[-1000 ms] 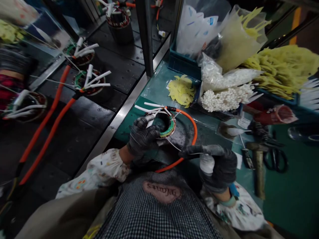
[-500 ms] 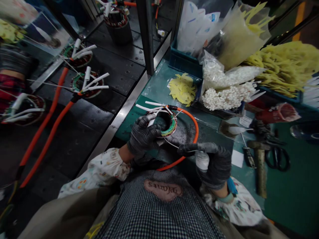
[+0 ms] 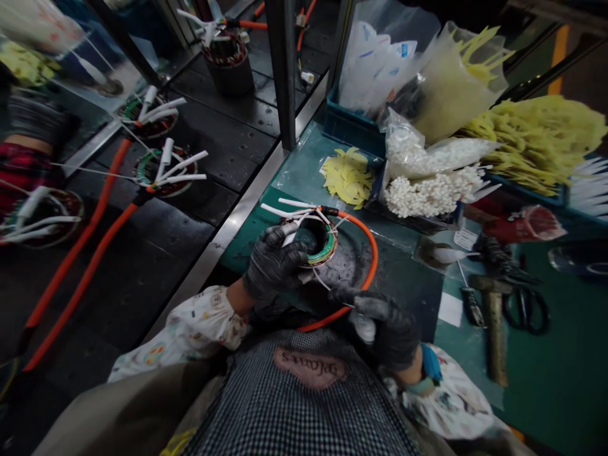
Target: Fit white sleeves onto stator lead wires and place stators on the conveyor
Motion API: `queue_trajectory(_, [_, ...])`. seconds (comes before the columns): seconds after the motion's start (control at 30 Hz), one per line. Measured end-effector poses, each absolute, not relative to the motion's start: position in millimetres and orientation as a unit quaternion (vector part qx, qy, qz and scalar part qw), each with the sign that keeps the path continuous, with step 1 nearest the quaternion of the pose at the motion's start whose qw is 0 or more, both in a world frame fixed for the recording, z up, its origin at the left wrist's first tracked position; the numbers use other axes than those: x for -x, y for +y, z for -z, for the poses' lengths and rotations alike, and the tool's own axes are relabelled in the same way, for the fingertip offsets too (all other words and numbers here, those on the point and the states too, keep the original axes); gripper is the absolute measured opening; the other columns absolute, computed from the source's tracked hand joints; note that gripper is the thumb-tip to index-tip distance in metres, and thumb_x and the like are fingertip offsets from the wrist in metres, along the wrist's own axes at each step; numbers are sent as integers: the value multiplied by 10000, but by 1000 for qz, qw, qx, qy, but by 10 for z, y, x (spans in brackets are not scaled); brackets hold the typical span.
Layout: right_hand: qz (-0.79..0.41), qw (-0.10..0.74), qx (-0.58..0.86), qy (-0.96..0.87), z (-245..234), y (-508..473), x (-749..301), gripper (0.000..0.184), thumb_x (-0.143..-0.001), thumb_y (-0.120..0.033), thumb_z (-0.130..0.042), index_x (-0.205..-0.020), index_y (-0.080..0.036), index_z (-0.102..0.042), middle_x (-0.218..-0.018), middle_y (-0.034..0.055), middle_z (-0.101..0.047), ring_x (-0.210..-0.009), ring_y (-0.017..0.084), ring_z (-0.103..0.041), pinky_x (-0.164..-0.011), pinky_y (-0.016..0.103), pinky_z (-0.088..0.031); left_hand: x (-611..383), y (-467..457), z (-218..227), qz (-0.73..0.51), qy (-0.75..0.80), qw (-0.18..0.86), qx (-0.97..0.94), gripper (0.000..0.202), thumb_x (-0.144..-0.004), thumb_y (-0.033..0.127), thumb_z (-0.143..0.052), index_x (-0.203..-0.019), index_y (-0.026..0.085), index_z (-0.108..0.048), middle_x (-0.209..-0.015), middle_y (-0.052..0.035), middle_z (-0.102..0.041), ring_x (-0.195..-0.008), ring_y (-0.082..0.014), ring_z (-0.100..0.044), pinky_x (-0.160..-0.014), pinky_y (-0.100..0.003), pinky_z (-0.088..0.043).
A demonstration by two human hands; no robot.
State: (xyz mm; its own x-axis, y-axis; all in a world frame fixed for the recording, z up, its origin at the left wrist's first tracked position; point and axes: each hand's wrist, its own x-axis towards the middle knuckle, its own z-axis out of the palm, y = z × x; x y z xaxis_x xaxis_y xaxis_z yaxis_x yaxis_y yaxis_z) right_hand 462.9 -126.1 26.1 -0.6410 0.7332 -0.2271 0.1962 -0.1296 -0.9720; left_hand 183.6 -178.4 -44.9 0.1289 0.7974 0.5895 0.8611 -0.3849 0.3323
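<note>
At far left, a co-worker's dark-gloved hand (image 3: pixel 40 117) sits beside wire-wound rings with white sleeved leads and thick orange cables. Nearer the middle, the person's left hand (image 3: pixel 273 259), in a dark grey glove, is curled around the left side of a green-and-copper, wire-wound ring (image 3: pixel 329 244) on the green bench (image 3: pixel 560 386); its fingers grip the rim by the white sleeved leads (image 3: pixel 294 204). A smooth orange cable (image 3: pixel 373 253) loops from the ring's far side round to the right. A thin white cord (image 3: pixel 322 280) runs from the ring's near edge to the dark-gloved right hand (image 3: pixel 389 329), whose fingers are closed on it; whether the white rounded piece (image 3: pixel 365 329) there is held or wrapped on the thumb, I cannot tell. Farther right lie a screwdriver, a wooden-handled hammer (image 3: pixel 496 329) and black scissors (image 3: pixel 527 309).

The step in hand seems to be drawing the cord through the winding; the next move calls for steady tension and a firmly held ring.
</note>
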Motion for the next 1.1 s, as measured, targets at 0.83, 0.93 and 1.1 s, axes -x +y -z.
queue_trajectory(0.83, [-541,253,227,-769,-104,-367,-3991,111,-1010,-349,-845,-1034,-247,-881,-974,24,-901,-848,208,-844,-806,357,-722,-1801,-1729,517,393,-530,38,751,210,-1027,440,-825,-1208,334,-845,-1212,-51,-897,-1451,-377,-747,-1176,-592,-706])
queue_trajectory(0.93, [-541,263,216,-769,-112,-356,-3988,89,-990,-327,-839,-995,-246,-875,-957,19,-898,-842,205,-837,-803,355,-719,-1823,-1715,483,398,-515,40,758,283,-1011,394,-857,-1282,319,-824,-1212,-56,-902,-1461,-374,-737,-1188,-598,-704])
queue_trajectory(1.1, [-535,269,208,-774,-76,-368,-3972,60,-1007,-293,-826,-1013,-261,-877,-972,13,-901,-838,200,-833,-810,349,-714,-1821,-1712,471,407,-517,35,752,224,-1023,386,-856,-1239,330,-830,-1253,-47,-897,-1447,-375,-751,-1168,-602,-711])
